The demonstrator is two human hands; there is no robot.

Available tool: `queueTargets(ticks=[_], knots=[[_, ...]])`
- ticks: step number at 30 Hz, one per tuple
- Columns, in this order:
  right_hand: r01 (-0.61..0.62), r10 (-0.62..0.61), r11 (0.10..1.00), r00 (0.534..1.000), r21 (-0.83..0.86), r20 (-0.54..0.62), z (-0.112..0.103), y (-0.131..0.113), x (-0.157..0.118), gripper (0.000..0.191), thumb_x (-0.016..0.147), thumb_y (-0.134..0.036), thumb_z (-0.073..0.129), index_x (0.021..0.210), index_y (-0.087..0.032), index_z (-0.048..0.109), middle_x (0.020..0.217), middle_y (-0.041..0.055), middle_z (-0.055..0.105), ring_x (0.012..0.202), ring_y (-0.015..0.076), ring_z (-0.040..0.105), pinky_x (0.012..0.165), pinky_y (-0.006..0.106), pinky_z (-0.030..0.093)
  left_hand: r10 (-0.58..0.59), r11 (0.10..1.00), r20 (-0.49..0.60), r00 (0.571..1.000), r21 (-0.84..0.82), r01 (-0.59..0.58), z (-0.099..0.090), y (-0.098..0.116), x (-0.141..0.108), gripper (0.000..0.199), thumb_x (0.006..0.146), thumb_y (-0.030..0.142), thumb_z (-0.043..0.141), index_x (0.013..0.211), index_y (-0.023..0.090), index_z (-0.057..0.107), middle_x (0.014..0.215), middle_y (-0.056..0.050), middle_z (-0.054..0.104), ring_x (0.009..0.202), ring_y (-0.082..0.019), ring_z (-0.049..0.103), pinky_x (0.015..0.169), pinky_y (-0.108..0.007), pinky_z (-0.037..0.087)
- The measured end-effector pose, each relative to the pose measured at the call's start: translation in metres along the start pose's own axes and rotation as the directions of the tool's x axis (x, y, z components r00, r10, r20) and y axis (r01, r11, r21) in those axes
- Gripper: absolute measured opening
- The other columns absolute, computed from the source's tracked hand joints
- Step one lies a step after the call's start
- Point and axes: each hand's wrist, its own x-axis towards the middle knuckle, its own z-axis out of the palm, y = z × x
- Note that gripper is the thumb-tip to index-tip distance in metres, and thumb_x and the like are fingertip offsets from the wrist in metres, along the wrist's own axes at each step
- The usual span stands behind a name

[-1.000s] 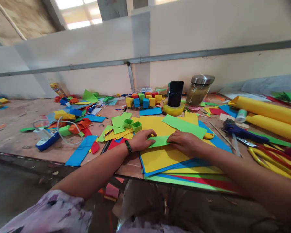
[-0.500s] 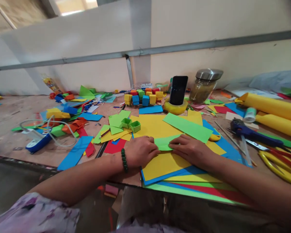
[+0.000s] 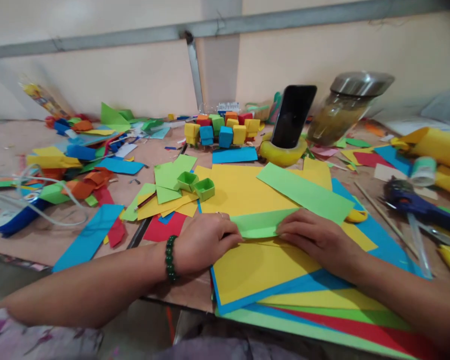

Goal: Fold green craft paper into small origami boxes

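Observation:
A light green paper strip [image 3: 260, 224] with a lengthwise crease lies between my hands, over the yellow sheet [image 3: 262, 267]. My left hand [image 3: 206, 237] is closed on its left end, thumb and fingers together. At the other end, my right hand [image 3: 315, 235] pinches the strip with bunched fingertips. Just beyond my left hand stand two small open green paper boxes [image 3: 204, 189]. A wider green strip [image 3: 303, 192] lies flat beyond my right hand.
Several coloured paper cubes [image 3: 225, 136] stand at the back, near a phone [image 3: 294, 117] propped in a yellow holder and a glass jar [image 3: 339, 117]. On the right lie a blue-handled tool [image 3: 423, 205] and a thin stick [image 3: 386, 220]. Paper scraps and a white cable [image 3: 60, 217] spread leftward.
The view has tipped down and come closer. My right hand sits farther from my left, so more of the green strip shows between them. Both hands still hold it.

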Motion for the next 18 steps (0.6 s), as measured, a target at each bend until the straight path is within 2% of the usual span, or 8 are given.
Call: queueTargets(ticks=[9, 14, 18], knots=[[-0.18, 0.179, 0.983, 0.983, 0.026, 0.037, 0.0011, 0.0039, -0.0003, 0.016, 0.09, -0.03, 0.056, 0.087, -0.022, 0.07, 0.079, 0.0045, 0.064, 0.075, 0.0163, 0.061, 0.065, 0.027, 0.049, -0.134, 0.984, 0.08, 0.988, -0.108, 0.142, -0.0065, 0.002, 0.0064, 0.022, 0.086, 0.034, 0.055, 0.08, 0.021, 0.072, 0.08, -0.001, 0.07, 0.073, -0.014, 0.059, 0.063, -0.021, 0.041], [-0.235, 0.234, 0.972, 0.972, 0.023, 0.027, -0.0006, 0.0006, 0.002, 0.018, 0.09, -0.032, 0.056, 0.086, -0.022, 0.07, 0.077, 0.0039, 0.065, 0.072, 0.0159, 0.062, 0.063, 0.027, 0.049, -0.185, 0.976, 0.112, 0.976, -0.096, 0.196, -0.0088, 0.0036, 0.0084, 0.022, 0.086, 0.035, 0.055, 0.08, 0.02, 0.071, 0.079, -0.001, 0.07, 0.072, -0.014, 0.059, 0.062, -0.022, 0.039], [-0.328, 0.327, 0.945, 0.945, 0.019, 0.008, -0.0019, -0.0036, 0.0029, 0.017, 0.088, -0.036, 0.058, 0.086, -0.022, 0.068, 0.079, 0.0031, 0.068, 0.07, 0.0164, 0.063, 0.063, 0.027, 0.049, -0.228, 0.968, 0.141, 0.963, -0.07, 0.24, -0.0112, 0.0057, 0.0105, 0.021, 0.085, 0.034, 0.055, 0.078, 0.02, 0.069, 0.075, -0.001, 0.068, 0.069, -0.013, 0.057, 0.06, -0.022, 0.037]])
